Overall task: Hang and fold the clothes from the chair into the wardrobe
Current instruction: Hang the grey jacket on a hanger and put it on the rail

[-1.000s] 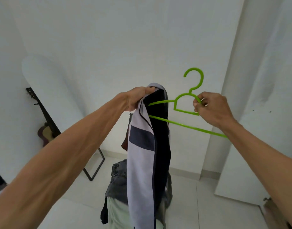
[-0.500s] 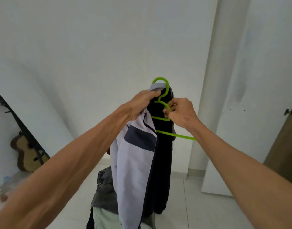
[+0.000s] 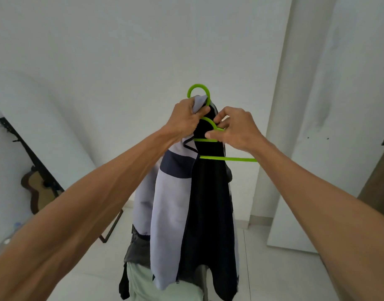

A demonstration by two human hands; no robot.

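A lavender and black jacket [image 3: 186, 203] with a dark navy band hangs in the air at the centre of the head view. My left hand [image 3: 184, 120] grips its collar at the top. A bright green plastic hanger [image 3: 228, 159] is partly inside the jacket; its hook rises above my left hand and one arm sticks out to the right. My right hand [image 3: 236, 129] pinches the hanger at its neck. Below, more clothes [image 3: 141, 248] are piled on a chair, grey denim over a pale green piece.
A guitar [image 3: 38, 187] leans on the white wall at left, with a dark metal frame [image 3: 112, 227] beside it on the floor. White panels [image 3: 338, 127] stand at right, and a brown door edge [image 3: 380, 177] shows at far right. The floor is pale tile.
My right hand has brought the green hanger leftward from beside the jacket into it. My view has turned right, and the guitar now sits farther left.
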